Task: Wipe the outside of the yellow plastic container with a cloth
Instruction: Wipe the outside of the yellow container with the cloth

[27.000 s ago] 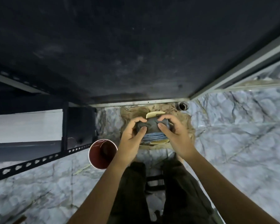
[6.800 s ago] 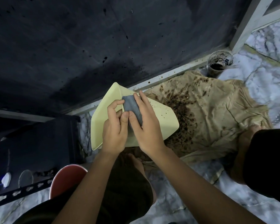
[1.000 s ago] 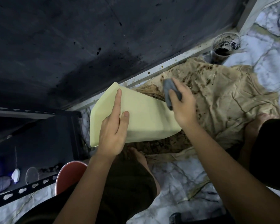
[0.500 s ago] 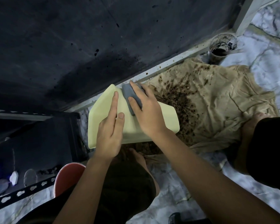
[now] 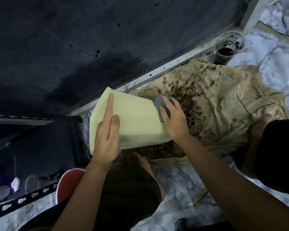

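Note:
The yellow plastic container (image 5: 137, 119) lies on its side in front of me, its wide rim to the left and its narrower base to the right. My left hand (image 5: 107, 137) rests flat on its upper wall, fingers stretched toward the rim, holding it steady. My right hand (image 5: 173, 119) presses a folded grey cloth (image 5: 160, 105) against the container's right end, near the base edge. The container's inside is hidden.
A tan sheet (image 5: 223, 104) spattered with dark soil lies under and right of the container. A soil-smeared cup (image 5: 228, 45) stands at the wall's base. A red bucket (image 5: 68, 184) sits by my left knee, beside a black perforated rack (image 5: 23, 202). My bare feet rest on the marble floor.
My right hand slid the grey cloth from the container's upper middle to its right end. My left hand stayed flat on the top wall.

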